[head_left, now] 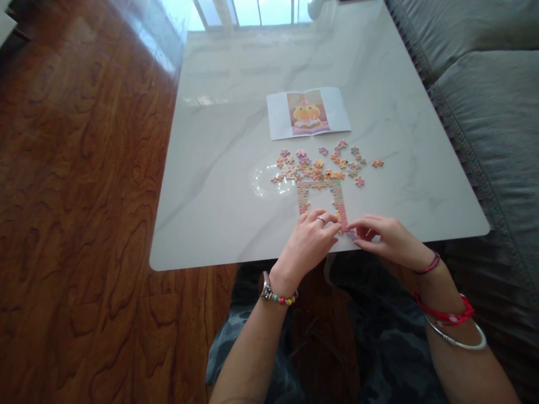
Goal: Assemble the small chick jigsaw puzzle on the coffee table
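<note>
The right hand (pixel 386 237) pinches a purple piece (pixel 352 235); the left hand (pixel 312 235) (its grip unclear) overlaps the puzzle frame (pixel 319 184).

Cool daylight comes from the far side, its window reflection (pixel 252 14) nearly blown out on the glossy marbled tabletop (pixel 219 146). Speckled glare glints at the left of the jigsaw pieces (pixel 318 171), whose outlines look soft. Bluish sheen streaks the wood floor (pixel 84 224); camouflage-patterned trousers (pixel 391 336) sink into shadow. Wide-angle stretching enlarges the forearms (pixel 248 353).
</note>
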